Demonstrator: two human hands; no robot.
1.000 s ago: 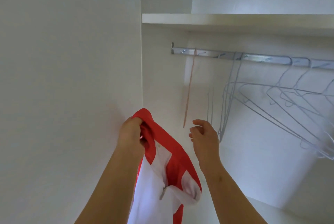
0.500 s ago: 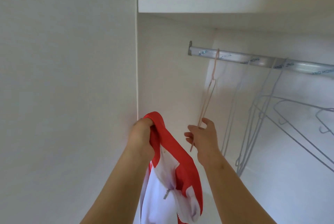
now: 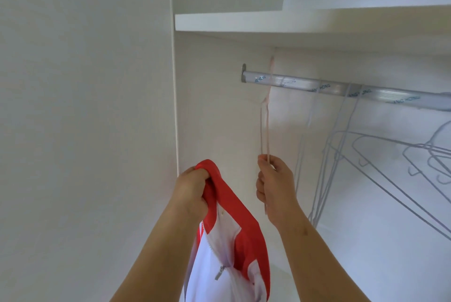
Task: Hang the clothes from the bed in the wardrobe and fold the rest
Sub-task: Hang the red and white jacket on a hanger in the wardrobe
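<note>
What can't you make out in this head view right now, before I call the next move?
- Pink hanger: hook motion-blurred at the rail, so whether it is on or off is unclear; its lower part is hidden by the right hand.
- Red and white jacket, gripped by the left hand: its lower half is cut off by the bottom edge.
- Grey hangers: cut off by the right edge, so there is no count.

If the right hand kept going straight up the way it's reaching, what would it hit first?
Probably the metal rail: the right hand grips the pink hanger and points up toward it. Depth is uncertain.
</note>
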